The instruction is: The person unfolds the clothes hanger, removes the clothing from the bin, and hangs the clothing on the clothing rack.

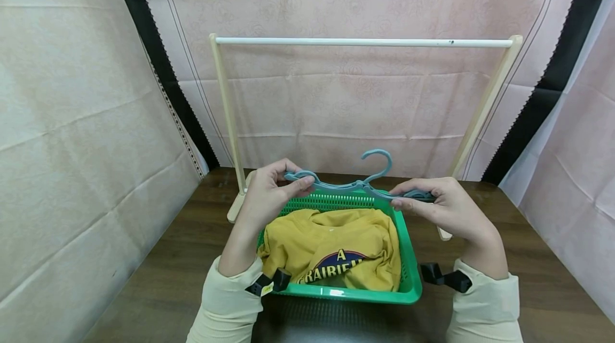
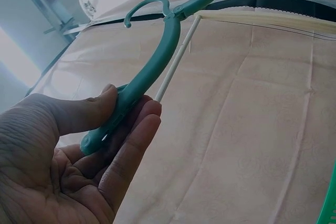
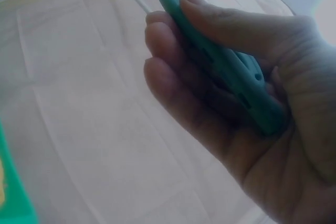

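Note:
A blue-green plastic clothes hanger [image 1: 336,187] is held level above the far part of a green basket, its hook upward. My left hand [image 1: 275,189] pinches one end between thumb and fingers, and the left wrist view shows that hanger arm [image 2: 157,61] lying across the fingers. My right hand [image 1: 444,205] grips the other end; in the right wrist view the thumb presses on the hanger [image 3: 231,72] from above. Below the hands, a yellow shirt [image 1: 331,241] with dark printed lettering lies bunched in the green basket [image 1: 408,257].
Behind the basket stands a garment rack with a white crossbar [image 1: 360,42] and cream side posts [image 1: 225,108]. The brown wooden table [image 1: 182,273] carries both. Pale cloth [image 1: 72,145] walls surround the table on the left, back and right.

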Motion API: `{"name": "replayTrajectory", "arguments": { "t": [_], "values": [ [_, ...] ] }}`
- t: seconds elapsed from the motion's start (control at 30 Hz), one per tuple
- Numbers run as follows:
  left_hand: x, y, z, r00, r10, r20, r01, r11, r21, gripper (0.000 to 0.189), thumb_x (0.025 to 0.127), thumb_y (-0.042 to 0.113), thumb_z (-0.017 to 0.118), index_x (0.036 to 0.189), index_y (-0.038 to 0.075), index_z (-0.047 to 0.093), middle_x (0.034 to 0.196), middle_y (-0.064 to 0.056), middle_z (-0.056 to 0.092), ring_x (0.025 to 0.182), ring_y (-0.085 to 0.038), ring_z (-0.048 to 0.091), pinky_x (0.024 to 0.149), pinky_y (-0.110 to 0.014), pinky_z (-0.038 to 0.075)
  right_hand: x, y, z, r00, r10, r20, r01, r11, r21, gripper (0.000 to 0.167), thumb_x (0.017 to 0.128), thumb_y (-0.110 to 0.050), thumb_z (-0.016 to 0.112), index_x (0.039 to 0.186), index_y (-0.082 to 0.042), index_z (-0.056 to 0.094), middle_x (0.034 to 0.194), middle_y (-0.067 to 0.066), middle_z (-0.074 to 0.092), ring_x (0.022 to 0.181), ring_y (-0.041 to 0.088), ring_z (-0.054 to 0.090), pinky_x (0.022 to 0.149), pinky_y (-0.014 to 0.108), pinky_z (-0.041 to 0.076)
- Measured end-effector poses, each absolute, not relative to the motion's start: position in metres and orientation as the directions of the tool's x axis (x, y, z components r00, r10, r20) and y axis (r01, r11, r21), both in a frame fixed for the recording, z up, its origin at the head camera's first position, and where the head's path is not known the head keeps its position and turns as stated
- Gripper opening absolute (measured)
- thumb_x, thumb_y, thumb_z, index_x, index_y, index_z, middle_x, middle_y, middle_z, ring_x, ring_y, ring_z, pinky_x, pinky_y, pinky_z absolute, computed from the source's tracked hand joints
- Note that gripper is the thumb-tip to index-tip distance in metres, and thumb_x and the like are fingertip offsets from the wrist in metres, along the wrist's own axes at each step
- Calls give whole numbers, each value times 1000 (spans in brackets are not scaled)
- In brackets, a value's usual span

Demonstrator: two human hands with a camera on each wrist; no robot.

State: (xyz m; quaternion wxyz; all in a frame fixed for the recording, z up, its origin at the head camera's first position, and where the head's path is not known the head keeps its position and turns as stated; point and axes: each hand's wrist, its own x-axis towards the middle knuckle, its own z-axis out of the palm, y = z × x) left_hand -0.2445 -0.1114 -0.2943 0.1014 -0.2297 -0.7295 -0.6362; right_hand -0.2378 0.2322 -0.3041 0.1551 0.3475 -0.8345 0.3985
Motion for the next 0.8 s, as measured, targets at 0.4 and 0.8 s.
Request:
{"name": "replayTrajectory", "arguments": {
  "t": [0.4, 0.8],
  "values": [
    [-245, -113, -295, -866, 211, 454, 479, 84, 874, 9, 90, 10, 76, 89, 4, 70, 89, -9, 75, 85, -33, 74, 75, -40, 60, -241, 230, -305, -664, -454, 594, -748, 407, -524, 25, 90, 0, 74, 103, -22, 76, 71, -10, 68, 49, 10, 43, 43, 27, 37],
    [-245, -111, -295, -856, 219, 468, 489, 52, 870, 9, 90, 7, 76, 89, 2, 69, 89, -11, 75, 83, -30, 75, 75, -39, 61, -242, 225, -306, -636, -428, 642, -771, 392, -502, 29, 86, 4, 77, 102, -20, 76, 73, -10, 70, 50, 6, 46, 41, 24, 34]
  ]
}}
